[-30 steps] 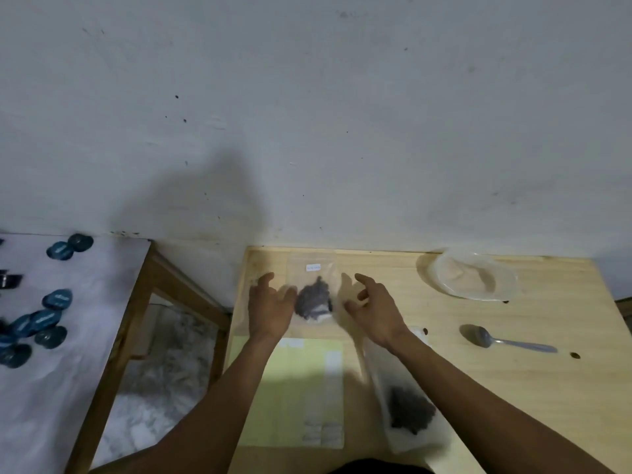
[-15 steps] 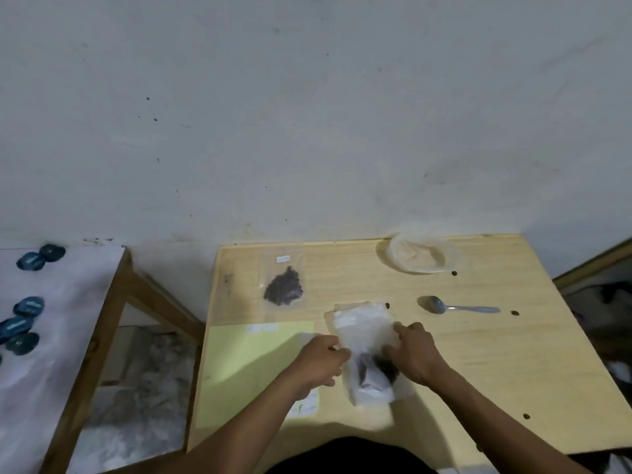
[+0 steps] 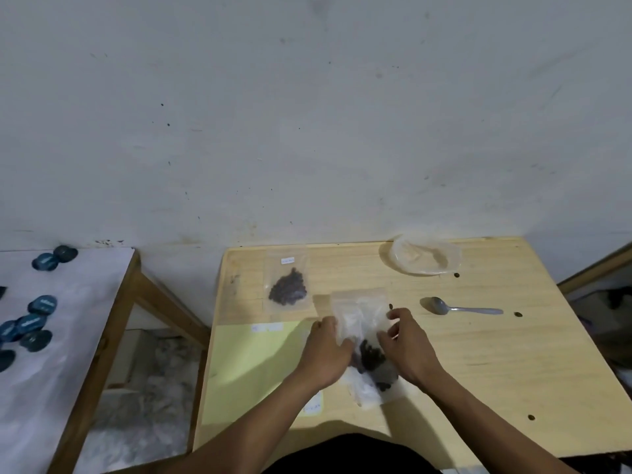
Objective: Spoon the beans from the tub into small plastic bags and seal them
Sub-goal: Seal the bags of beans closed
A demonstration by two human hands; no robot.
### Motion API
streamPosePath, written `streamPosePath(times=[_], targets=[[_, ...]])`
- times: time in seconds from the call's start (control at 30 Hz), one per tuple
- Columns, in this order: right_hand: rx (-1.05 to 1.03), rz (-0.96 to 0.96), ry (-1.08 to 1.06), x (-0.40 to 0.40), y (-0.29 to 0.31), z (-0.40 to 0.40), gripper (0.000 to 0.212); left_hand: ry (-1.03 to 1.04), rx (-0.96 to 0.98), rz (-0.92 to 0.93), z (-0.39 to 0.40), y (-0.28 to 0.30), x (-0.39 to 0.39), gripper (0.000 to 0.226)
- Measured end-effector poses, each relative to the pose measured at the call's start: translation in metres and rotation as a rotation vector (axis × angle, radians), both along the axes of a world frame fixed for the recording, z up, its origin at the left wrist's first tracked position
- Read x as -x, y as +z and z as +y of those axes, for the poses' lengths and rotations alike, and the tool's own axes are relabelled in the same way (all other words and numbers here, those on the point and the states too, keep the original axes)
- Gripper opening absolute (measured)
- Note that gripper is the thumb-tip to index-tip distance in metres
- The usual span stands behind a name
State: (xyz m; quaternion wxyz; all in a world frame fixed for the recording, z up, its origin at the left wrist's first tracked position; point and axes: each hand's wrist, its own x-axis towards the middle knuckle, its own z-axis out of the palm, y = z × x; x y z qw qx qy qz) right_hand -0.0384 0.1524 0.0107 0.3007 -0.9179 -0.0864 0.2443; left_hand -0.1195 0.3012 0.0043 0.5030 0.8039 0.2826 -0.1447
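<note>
A clear plastic bag (image 3: 359, 313) with dark beans (image 3: 371, 357) in its lower part lies on the wooden table (image 3: 478, 371). My left hand (image 3: 326, 354) grips the bag's left edge. My right hand (image 3: 407, 343) pinches its right side. A second bag of beans (image 3: 287, 289) lies flat at the table's far left. The clear plastic tub (image 3: 424, 256) stands at the far edge. A metal spoon (image 3: 461, 307) lies to the right of my hands.
A pale yellow sheet (image 3: 253, 364) covers the table's near left part. To the left, across a gap, another table with a white cover (image 3: 51, 336) carries several blue round objects (image 3: 41, 304). The wall rises right behind the table.
A second ago my hands were at the far-left bag. They came back to the nearer bag and now hold it by both sides, higher up than half a second ago.
</note>
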Motion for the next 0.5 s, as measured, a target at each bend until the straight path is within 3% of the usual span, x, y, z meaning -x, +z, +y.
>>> streamPosePath(times=[0.1,0.2,0.3,0.4,0.5], targets=[[-0.18,-0.001,-0.028,-0.005,0.016,0.015,0.018,0.205,0.06,-0.191,0.018,0.011,-0.003,0.005],[-0.349,0.068,-0.011,-0.006,0.026,0.038,0.014,0.34,0.105,-0.313,0.043,0.021,-0.002,0.006],[-0.485,0.201,0.0,0.0,0.019,0.062,0.014,0.442,0.033,-0.394,0.07,0.03,0.007,0.008],[-0.416,0.279,0.154,0.011,-0.007,0.069,0.016,0.551,0.031,-0.431,0.098,0.031,0.026,0.005],[-0.209,0.21,0.576,0.024,-0.031,0.064,0.014,0.679,0.114,-0.44,0.118,0.027,0.048,0.004]])
